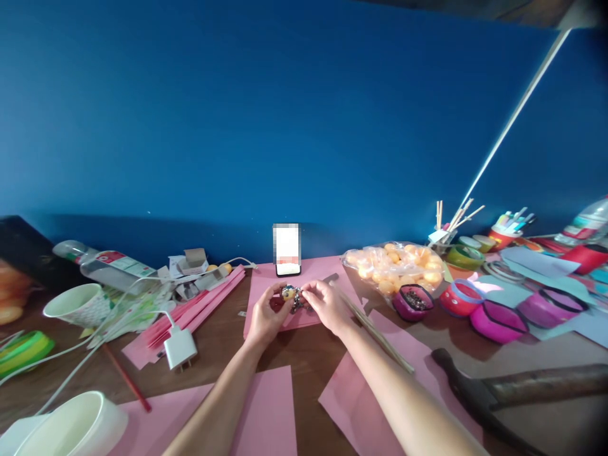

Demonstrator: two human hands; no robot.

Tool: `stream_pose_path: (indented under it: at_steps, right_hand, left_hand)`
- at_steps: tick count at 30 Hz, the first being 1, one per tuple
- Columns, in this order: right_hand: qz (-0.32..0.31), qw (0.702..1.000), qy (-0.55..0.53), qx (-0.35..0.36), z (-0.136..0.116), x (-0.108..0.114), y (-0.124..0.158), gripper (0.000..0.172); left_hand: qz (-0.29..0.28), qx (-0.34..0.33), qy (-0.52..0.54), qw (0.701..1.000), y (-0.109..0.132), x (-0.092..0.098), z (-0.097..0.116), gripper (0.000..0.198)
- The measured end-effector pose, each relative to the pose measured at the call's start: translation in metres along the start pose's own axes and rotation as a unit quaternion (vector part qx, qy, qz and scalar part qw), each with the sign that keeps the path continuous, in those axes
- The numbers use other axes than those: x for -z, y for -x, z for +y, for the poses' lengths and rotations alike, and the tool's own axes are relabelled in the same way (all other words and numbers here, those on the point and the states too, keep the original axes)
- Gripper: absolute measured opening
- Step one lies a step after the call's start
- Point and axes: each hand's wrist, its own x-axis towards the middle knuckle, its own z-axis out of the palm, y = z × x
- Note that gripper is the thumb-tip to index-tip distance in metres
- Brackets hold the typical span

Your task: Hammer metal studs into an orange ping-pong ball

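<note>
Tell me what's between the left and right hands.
The head view shows a shiny object, too small to identify, between the left hand and right hand.

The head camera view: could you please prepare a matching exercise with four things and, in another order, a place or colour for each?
1. small shiny item
2. phone
3. charger
4. wooden-handled tool

A. at the right edge of the picture
B. white, on the table to the left of both hands
C. at the fingers of the left hand and the right hand
D. standing upright beyond both hands

Pairs: 1-C, 2-D, 3-B, 4-A
</note>
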Motion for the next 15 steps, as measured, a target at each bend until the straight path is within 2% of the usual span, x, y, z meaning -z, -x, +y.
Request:
stream_pose_path:
  at_steps: [4, 15]
  right_hand:
    - [0.006, 0.999, -0.027, -0.018, 0.003, -0.002, -0.001, 0.015]
    - [-0.003, 1.000, 0.020, -0.003, -0.009, -0.001, 0.003, 0.015]
  left_hand:
    - [-0.002, -0.004, -0.017, 1.000, 0.001, 0.000, 0.000, 0.041]
    - [-0.007, -0.023, -0.047, 0.999, 0.001, -0.001, -0.002, 0.037]
